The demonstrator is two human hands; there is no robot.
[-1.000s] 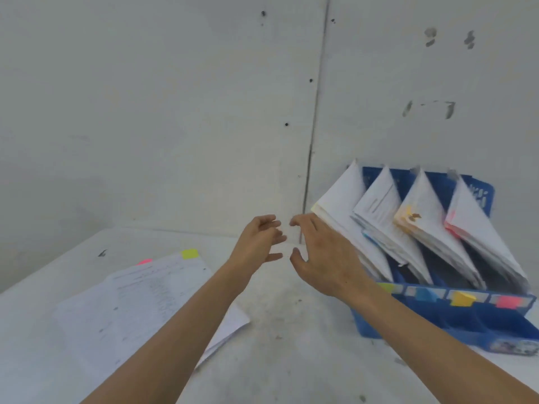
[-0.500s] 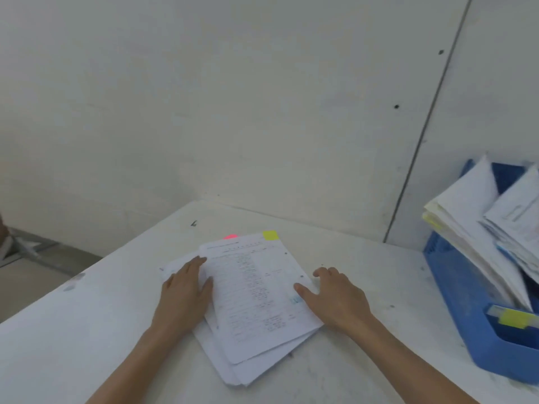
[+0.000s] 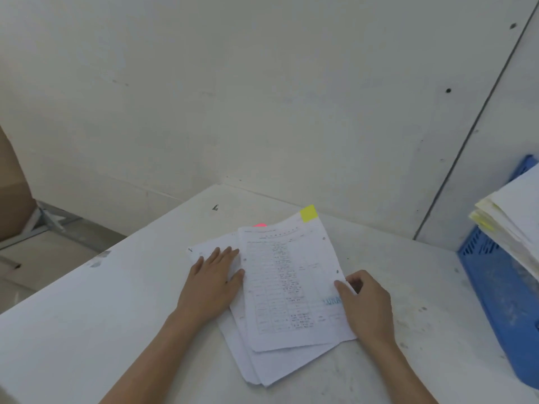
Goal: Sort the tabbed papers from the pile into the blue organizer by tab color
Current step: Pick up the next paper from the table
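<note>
Abutting pale wall [image 3: 262, 97], scuffed white table [image 3: 102, 316], paper pile [image 3: 285, 287], blue organizer [image 3: 495, 287]

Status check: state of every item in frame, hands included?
left hand: flat, fingers straight, pressing on the pile.
right hand: pinches the top sheet at its right edge.
top sheet: yellow tab, lies skewed on the pile.
pile: loose on the table, pink tab peeking out at the far edge.
blue organizer: holds papers, partly out of frame.

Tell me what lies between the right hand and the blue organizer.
Only bare, scuffed tabletop, in the head view; nothing stands between the right hand, which pinches the top sheet, and the blue organizer.
</note>
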